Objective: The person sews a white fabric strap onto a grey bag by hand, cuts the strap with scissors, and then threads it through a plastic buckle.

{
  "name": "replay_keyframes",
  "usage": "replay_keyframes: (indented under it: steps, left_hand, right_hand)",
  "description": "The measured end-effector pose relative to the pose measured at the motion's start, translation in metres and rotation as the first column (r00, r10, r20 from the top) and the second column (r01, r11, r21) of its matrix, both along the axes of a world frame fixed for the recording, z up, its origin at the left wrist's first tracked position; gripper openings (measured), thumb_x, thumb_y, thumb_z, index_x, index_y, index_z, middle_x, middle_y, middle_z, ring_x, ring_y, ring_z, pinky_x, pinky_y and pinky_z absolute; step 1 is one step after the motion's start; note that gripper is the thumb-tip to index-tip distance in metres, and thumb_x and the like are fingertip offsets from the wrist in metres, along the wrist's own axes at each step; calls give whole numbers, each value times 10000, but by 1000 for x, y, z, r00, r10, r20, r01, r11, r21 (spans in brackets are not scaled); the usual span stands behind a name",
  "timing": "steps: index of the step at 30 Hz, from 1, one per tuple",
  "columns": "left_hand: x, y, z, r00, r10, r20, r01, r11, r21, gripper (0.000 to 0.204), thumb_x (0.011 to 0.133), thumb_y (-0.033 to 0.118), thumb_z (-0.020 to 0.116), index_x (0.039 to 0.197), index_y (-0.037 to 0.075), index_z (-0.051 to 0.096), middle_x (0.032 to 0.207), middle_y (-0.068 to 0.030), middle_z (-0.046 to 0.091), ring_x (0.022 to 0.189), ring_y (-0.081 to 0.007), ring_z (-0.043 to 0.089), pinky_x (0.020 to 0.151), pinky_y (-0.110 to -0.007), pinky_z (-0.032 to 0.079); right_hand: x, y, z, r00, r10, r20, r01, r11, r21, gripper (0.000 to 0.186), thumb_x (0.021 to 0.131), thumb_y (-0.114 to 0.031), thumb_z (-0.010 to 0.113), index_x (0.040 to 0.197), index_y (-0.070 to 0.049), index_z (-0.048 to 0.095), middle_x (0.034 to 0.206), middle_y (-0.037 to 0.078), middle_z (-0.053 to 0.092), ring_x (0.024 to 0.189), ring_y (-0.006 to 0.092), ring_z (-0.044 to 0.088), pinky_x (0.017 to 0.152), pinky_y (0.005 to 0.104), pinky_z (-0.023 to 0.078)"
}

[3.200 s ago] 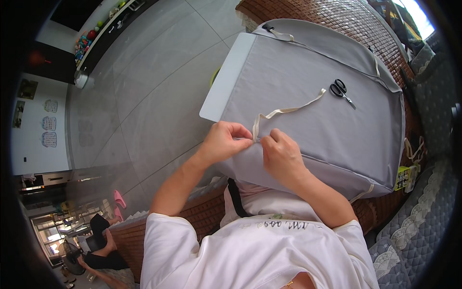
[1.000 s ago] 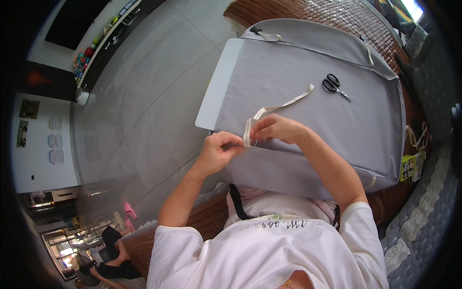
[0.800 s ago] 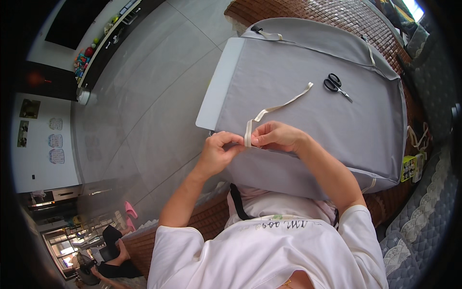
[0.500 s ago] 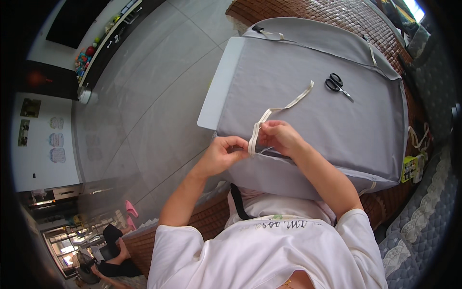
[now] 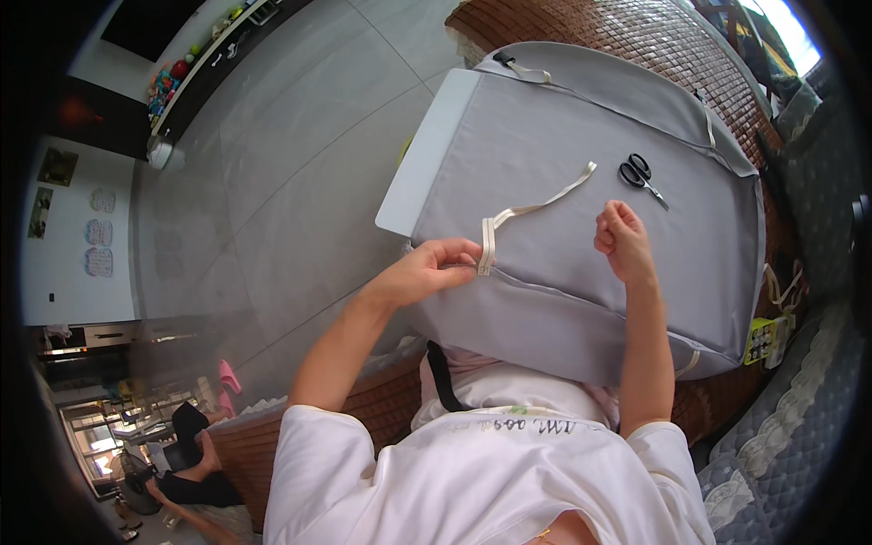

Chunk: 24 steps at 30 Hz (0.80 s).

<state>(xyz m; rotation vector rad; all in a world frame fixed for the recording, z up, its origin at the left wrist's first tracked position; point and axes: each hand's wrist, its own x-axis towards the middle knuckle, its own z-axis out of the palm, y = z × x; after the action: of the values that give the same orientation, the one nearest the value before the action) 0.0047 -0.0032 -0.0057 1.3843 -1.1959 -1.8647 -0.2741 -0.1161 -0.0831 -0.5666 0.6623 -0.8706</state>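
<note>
A grey fabric cover (image 5: 690,245) lies spread before me, with a flat white board (image 5: 429,150) along its left side. A cream strap (image 5: 536,203) crosses the cover and bends down to its near seam. My left hand (image 5: 436,271) pinches the strap's lower end at that seam. Up and to the right, my right hand (image 5: 619,238) is raised with fingers curled tight; what it holds, if anything, is too small to make out. Black-handled scissors (image 5: 643,182) lie on the cover above my right hand.
A brown mat (image 5: 590,27) is behind the cover. A green-and-clear case (image 5: 763,341) and loose straps lie at right beside a quilted grey cushion (image 5: 781,409). Tiled floor (image 5: 272,182) spans the left. Another person's legs (image 5: 191,454) and a fan (image 5: 132,477) show at lower left, near pink slippers (image 5: 227,377).
My right hand has left the strap at the seam and moved up and to the right. My left hand stays at the seam, slightly higher in the picture than half a second ago.
</note>
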Motion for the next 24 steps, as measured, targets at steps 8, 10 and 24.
replay_keyframes:
  steps: [8, 10, 24]
  left_hand:
    - [-11, 9, 2, 853, 213, 476, 182, 734, -655, 154, 650, 11, 666, 784, 80, 631, 803, -11, 518, 745, -133, 480, 678, -238, 396]
    - [-12, 12, -4, 826, 338, 451, 162, 624, -764, 156, 620, -1, 684, 742, 84, 637, 787, -18, 505, 733, -154, 472, 663, -243, 393]
    - [-34, 57, -1, 876, 253, 411, 36, 814, -580, 146, 624, 16, 654, 722, 94, 579, 678, -11, 537, 601, -169, 498, 599, -291, 347]
  right_hand:
    - [57, 52, 38, 878, 301, -373, -395, 895, -209, 168, 803, -117, 543, 953, -49, 513, 606, -34, 403, 508, 37, 367, 463, 175, 319]
    - [69, 60, 57, 791, 371, -487, -528, 815, -237, 171, 782, -113, 570, 933, -36, 544, 596, -38, 412, 521, 37, 377, 469, 181, 325]
    - [80, 78, 52, 760, 102, -642, -503, 719, -480, 126, 734, -60, 605, 840, 7, 623, 591, 0, 513, 544, 49, 410, 478, 231, 355]
